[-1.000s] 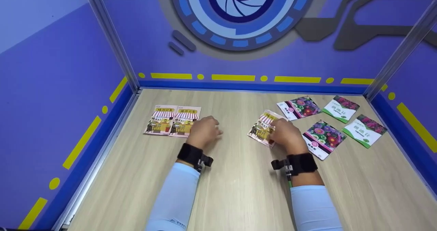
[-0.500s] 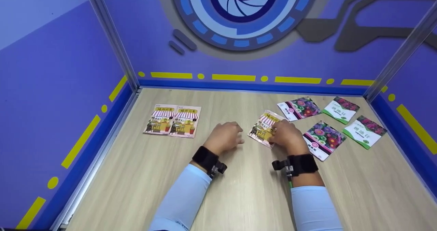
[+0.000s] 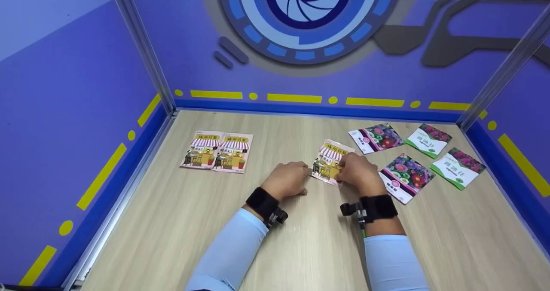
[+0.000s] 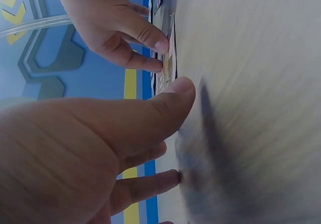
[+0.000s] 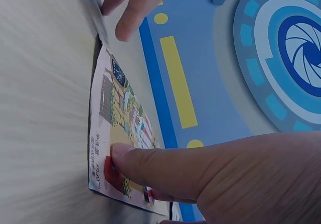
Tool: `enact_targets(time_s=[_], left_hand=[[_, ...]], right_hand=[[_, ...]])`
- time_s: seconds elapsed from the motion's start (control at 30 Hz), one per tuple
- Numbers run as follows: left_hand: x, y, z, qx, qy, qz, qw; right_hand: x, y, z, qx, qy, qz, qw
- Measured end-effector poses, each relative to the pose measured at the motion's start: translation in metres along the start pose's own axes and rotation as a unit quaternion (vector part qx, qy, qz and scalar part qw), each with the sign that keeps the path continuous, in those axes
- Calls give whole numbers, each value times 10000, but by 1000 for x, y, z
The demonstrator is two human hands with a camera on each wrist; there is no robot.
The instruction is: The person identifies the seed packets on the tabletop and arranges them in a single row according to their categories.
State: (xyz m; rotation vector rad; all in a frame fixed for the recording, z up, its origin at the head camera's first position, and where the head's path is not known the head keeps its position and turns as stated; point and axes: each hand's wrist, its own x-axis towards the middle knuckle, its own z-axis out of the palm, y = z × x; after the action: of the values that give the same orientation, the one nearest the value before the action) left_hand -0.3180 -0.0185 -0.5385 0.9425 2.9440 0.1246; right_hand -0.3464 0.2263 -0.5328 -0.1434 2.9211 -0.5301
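Flat pink-bordered packet with striped-awning print [image 3: 328,163] lies on pale wood-grain bench [image 3: 296,239], right of frame centre. Right hand [image 3: 360,171], thumb and finger apart, presses its face; left hand [image 3: 286,180], loosely spread, just beside. Probably light, slick, bendable; edges best.

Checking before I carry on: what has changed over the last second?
The left hand moved right, from over the left packets to beside the middle packet, which has turned slightly anticlockwise. The right hand stays on that packet. The left packets and flower packets stayed put.
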Motion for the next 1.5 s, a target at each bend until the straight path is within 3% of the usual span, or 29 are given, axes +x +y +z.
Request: enact_targets(time_s=[0.3, 0.63, 0.93, 1.17, 1.33, 1.5], left_hand=[[-2, -1, 3, 159, 37, -30, 9999], [-3, -7, -3, -180, 341, -65, 9992], [-5, -14, -4, -197, 434, -261, 9985], [-6, -21, -1, -205, 272, -444, 9984], [-7, -27, 1, 86, 407, -555, 9976], [-8, -32, -1, 54, 500, -766, 9958]], right_hand=[[4, -2, 6, -7, 79, -129, 9999], [6, -14, 11, 60, -24, -419, 9991], [4, -27, 18, 134, -62, -595, 9981], [4, -40, 25, 84, 146, -1095, 9938], [4, -48, 28, 37, 103, -1568, 9876], [2, -60, 29, -166, -24, -1849, 9826]])
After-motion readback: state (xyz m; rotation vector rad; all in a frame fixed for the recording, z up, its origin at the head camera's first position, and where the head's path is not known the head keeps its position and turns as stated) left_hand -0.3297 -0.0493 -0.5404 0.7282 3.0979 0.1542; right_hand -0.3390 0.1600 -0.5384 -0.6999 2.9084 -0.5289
